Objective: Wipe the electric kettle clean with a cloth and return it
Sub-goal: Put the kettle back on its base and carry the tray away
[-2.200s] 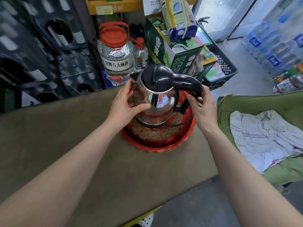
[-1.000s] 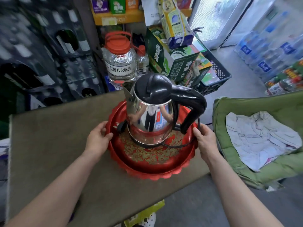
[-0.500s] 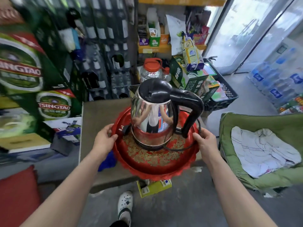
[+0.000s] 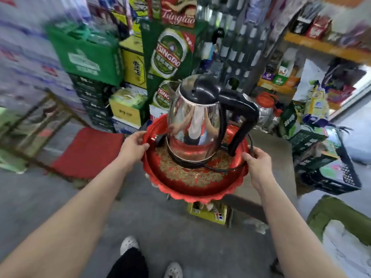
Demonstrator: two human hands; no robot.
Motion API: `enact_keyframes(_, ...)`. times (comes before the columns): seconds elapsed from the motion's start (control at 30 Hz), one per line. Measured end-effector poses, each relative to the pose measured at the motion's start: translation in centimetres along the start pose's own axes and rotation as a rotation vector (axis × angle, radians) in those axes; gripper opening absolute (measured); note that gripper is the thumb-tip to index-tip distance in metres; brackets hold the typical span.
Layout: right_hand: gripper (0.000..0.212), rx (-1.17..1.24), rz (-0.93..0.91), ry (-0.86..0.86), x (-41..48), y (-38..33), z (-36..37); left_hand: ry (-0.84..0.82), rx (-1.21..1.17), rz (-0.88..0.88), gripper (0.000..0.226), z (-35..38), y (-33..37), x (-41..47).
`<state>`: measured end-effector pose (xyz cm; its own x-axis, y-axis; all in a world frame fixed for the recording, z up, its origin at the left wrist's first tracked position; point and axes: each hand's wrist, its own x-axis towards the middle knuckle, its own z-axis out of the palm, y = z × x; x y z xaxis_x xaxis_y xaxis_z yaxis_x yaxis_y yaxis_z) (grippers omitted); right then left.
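Note:
A shiny steel electric kettle (image 4: 194,125) with a black lid and handle stands upright on its base in a round red tray (image 4: 192,187) with gold patterning. Its black cord lies coiled in the tray. The tray is held in the air over the floor. My left hand (image 4: 133,146) grips the tray's left rim and my right hand (image 4: 256,161) grips its right rim. A white cloth (image 4: 345,249) lies on a green cushion at the lower right edge.
The brown table (image 4: 281,157) is behind and right of the tray. Stacked beer cartons (image 4: 168,55) and green crates (image 4: 88,55) rise ahead. A red cushioned stool (image 4: 86,151) stands at left, a black basket (image 4: 331,173) at right. My feet are on the grey floor below.
My hands left the kettle, took the tray by its rims, and lifted it off the table. I have turned left with it, away from the table and cloth.

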<state>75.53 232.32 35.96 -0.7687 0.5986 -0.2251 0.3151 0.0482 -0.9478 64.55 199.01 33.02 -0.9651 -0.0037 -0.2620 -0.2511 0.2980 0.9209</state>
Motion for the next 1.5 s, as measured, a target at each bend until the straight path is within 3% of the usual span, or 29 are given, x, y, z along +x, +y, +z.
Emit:
enact_keyframes(0.27,0.029,-0.013,-0.088,-0.254,-5.4,-3.7,15.2,0.245,-0.024,-0.066,0.047,-16.7,-4.7,-2.8)
enact_keyframes(0.43,0.031,-0.029,-0.120,-0.380,-9.7,-5.6,27.7,0.354,-0.060,-0.098,0.047,-29.4,-8.7,-3.0)
enact_keyframes(0.6,0.017,-0.129,-0.158,-0.513,-13.8,-7.2,40.9,0.504,-0.042,-0.119,0.046,-41.5,-11.2,-4.1)
enact_keyframes(0.77,0.026,-0.138,-0.199,-0.614,-18.1,-9.5,53.6,0.636,-0.101,-0.156,0.045,-52.1,-14.2,-4.0)
enact_keyframes(0.97,0.031,-0.176,-0.203,-0.743,-20.9,-11.8,68.6,0.793,-0.180,-0.195,0.042,-62.3,-16.8,-2.2)
enact_keyframes(1.33,0.020,-0.314,-0.319,-0.993,-25.5,-16.4,97.7,1.056,-0.236,-0.289,0.041,-82.3,-22.3,3.9)
enact_keyframes(1.5,0.027,-0.309,-0.273,-1.067,-30.4,-17.9,110.2,1.137,-0.292,-0.324,0.040,-92.5,-25.4,6.3)
